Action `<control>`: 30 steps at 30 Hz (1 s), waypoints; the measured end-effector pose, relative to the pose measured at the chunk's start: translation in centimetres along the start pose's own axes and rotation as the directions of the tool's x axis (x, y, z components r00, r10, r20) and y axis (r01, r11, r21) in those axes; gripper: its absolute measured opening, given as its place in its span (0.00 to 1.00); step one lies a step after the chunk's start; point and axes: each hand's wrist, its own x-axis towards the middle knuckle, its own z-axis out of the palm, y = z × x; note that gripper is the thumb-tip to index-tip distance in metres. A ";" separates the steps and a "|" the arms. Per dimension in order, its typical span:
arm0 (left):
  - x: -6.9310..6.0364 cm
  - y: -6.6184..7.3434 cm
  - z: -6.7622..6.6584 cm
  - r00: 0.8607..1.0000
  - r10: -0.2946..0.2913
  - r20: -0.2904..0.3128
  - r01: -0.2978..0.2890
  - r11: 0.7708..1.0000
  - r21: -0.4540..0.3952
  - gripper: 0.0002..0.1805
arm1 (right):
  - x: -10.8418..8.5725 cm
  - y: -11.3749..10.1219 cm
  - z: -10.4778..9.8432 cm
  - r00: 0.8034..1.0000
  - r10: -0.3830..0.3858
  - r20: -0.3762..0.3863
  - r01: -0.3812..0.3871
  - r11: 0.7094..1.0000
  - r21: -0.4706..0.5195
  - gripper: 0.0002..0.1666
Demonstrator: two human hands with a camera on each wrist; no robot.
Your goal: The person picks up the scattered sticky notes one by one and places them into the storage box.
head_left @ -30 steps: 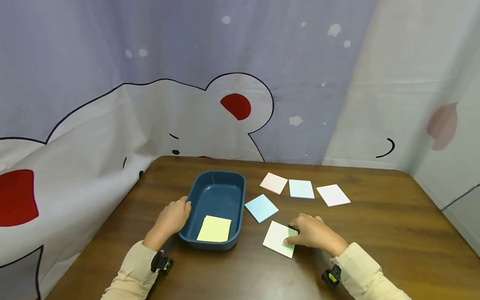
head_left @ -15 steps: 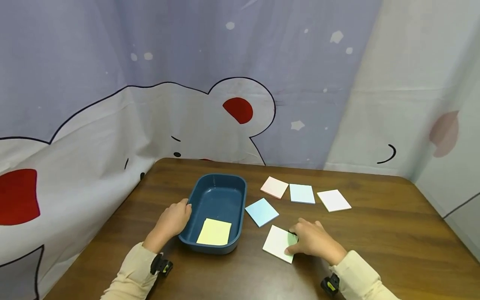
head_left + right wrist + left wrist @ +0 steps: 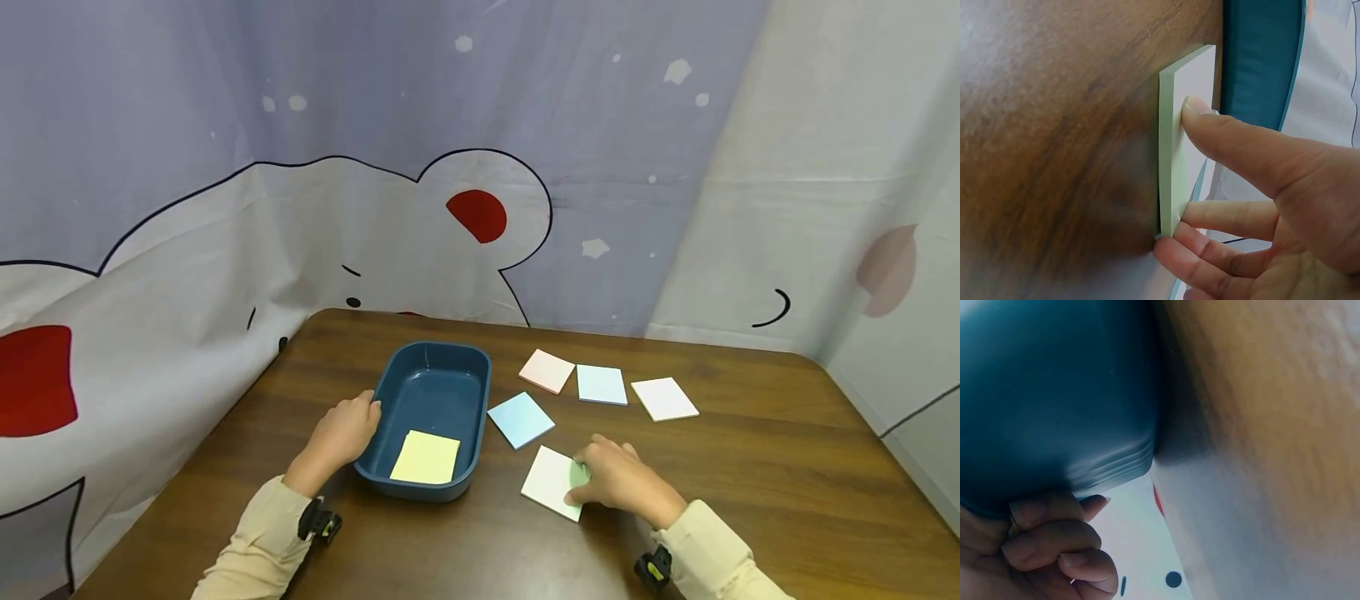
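Green notepad (image 3: 546, 477) lies on the desk (image 3: 750, 458), right of the dark blue box (image 3: 420, 491), farther from the back edge than the pink pad (image 3: 547, 372). The right hand (image 3: 621, 479) pinches it, thumb on top, fingers at its edge; the left hand (image 3: 347, 430) grips the box's left rim.

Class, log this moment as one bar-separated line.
left hand: grips blue tray | right hand: thumb on green-edged pad, fingers at its edge | tray: yellow pad | table: four other pads
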 end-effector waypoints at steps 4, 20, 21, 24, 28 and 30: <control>-0.1 -0.1 0.1 1.000 0.002 -0.003 -0.002 1.000 0.000 0.26 | 0.2 0.0 0.2 1.000 0.020 0.002 -0.020 1.000 0.016 0.22; 0.0 0.1 0.1 1.000 0.006 -0.008 -0.006 1.000 0.004 0.25 | 0.7 -0.2 0.1 1.000 -0.006 0.029 0.004 0.999 0.043 0.17; 0.0 0.1 0.1 1.000 0.007 -0.007 -0.007 1.000 0.004 0.25 | 0.7 -0.2 0.1 0.999 0.001 0.032 -0.002 0.999 0.042 0.17; -0.1 0.0 0.2 1.000 0.008 -0.008 -0.008 1.000 0.003 0.25 | 0.6 -0.4 0.0 0.999 0.020 0.040 -0.022 0.999 0.049 0.17; -0.1 -0.1 0.2 1.000 0.010 -0.015 -0.010 1.000 0.003 0.25 | 0.7 -0.5 0.1 0.999 0.035 0.040 -0.037 0.998 0.049 0.18; -0.1 -0.1 0.1 1.000 0.016 -0.020 -0.016 1.000 0.005 0.25 | 0.7 -0.5 0.1 0.999 0.040 0.034 -0.042 0.998 0.044 0.19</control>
